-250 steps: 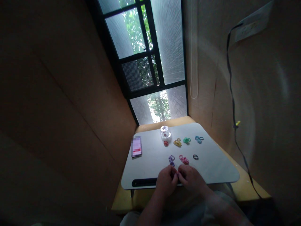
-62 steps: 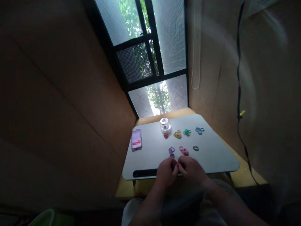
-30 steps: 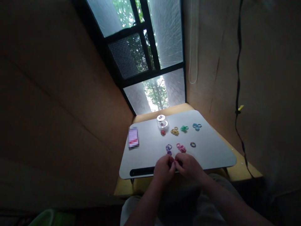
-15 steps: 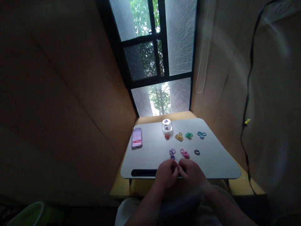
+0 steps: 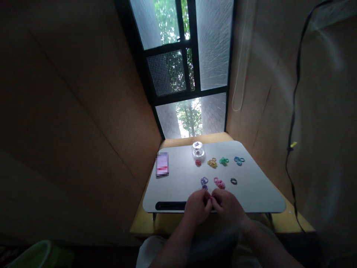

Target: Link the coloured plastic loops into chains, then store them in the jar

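Observation:
My left hand (image 5: pixel 198 205) and my right hand (image 5: pixel 226 204) meet at the front edge of a white lap table (image 5: pixel 178 186). Both are closed, fingertips pinched together; whatever they hold is hidden or too small to make out. Just beyond them lie purple bands (image 5: pixel 204 181), pink bands (image 5: pixel 220 183) and a dark band (image 5: pixel 233 181), which look like hair ties. Farther back sit small groups of red bands (image 5: pixel 198 162), yellow bands (image 5: pixel 212 163), green bands (image 5: pixel 224 160) and blue bands (image 5: pixel 239 160).
A clear round container (image 5: pixel 198 152) stands at the table's back. On the left lies a blurred, phone-like rectangle (image 5: pixel 162 164). A dark slot (image 5: pixel 170 205) runs along the front edge. A black cable (image 5: pixel 292 111) hangs on the right, and a green basket (image 5: pixel 41 253) is at lower left.

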### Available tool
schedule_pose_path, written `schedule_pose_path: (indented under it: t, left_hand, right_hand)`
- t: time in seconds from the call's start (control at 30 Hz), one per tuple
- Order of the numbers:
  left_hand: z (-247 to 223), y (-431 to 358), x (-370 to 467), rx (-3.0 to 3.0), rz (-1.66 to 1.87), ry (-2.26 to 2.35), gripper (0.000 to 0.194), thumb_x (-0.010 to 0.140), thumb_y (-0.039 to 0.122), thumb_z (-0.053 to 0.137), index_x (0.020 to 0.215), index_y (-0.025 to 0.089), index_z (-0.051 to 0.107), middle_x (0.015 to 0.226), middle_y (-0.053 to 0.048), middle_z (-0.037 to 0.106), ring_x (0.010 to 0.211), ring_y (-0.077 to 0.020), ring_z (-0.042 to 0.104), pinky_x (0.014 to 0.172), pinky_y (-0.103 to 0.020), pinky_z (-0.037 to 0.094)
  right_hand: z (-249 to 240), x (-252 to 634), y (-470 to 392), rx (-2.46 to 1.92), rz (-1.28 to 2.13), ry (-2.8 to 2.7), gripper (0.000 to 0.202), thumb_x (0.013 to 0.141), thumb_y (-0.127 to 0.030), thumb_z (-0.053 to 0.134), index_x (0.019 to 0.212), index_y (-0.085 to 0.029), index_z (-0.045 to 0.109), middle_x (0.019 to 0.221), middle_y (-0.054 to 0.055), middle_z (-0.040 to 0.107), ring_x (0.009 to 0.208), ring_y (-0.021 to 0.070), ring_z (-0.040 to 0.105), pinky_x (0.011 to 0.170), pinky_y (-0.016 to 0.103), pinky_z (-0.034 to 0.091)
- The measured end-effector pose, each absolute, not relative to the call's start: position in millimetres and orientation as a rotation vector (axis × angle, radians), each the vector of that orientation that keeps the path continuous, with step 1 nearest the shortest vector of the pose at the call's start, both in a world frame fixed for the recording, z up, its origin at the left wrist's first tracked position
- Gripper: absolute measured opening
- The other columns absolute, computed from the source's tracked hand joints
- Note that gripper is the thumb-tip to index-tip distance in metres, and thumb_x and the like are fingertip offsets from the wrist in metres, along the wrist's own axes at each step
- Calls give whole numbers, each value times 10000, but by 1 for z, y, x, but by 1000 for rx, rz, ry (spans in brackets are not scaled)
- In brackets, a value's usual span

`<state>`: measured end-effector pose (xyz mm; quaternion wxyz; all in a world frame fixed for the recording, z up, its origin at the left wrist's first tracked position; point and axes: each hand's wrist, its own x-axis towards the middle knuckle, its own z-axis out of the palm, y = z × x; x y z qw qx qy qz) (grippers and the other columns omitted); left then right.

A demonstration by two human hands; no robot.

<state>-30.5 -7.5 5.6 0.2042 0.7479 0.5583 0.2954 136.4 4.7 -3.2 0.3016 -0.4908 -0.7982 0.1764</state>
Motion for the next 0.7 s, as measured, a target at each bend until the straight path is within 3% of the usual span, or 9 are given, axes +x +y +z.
schedule_pose_path:
  t: [0.7]
  left_hand:
    - [9, -9, -30, 2100, 796, 1579, 71, 865, 256, 564, 825, 213, 603, 778, -2, 626, 714, -156, 554, 658, -270, 372]
  right_hand:
    - [-3, 137, 4, -1317, 442, -2124, 165, 884, -256, 475, 730, -215, 521, 732, 12, 596, 704, 174, 533, 661, 286, 360]
